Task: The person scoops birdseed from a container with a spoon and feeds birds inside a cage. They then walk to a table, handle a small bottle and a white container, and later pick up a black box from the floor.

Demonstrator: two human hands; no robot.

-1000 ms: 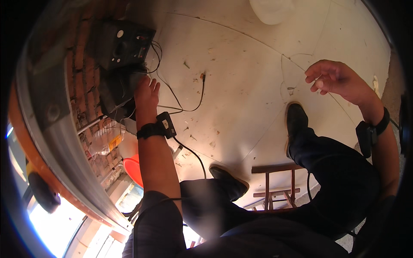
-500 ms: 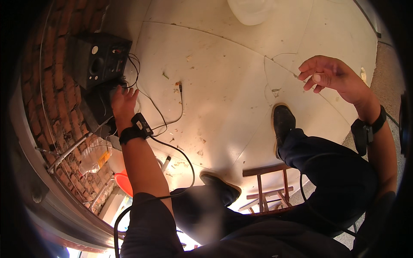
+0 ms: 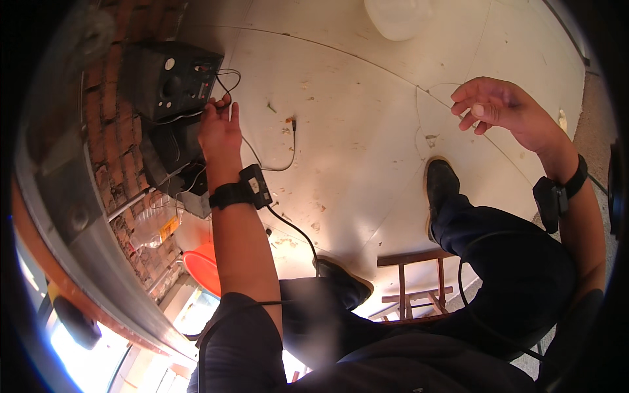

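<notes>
My left hand (image 3: pixel 221 131) reaches up beside a black speaker (image 3: pixel 173 82) with round knobs and sockets on its panel. Its fingers are stretched and a little apart, at a thin black cable (image 3: pixel 237 80) looping from the panel; whether they touch it I cannot tell. Below that stands a second dark box (image 3: pixel 167 150) with thin wires, partly behind my wrist. My right hand (image 3: pixel 496 108) hovers over the pale floor at the right, its fingers loosely bent and apart, with nothing in them.
A cable with a small plug (image 3: pixel 293 128) lies on the floor (image 3: pixel 354 131). A clear plastic bottle (image 3: pixel 157 223) and a red basin (image 3: pixel 203 267) are by the brick wall (image 3: pixel 105 124). A wooden stool (image 3: pixel 413 281) stands between my legs; a whitish rounded object (image 3: pixel 396 18) is at the far edge.
My left hand has moved up and right to the speaker's panel cable. The view has shifted, so the speaker and floor sit further right. My right hand has barely changed.
</notes>
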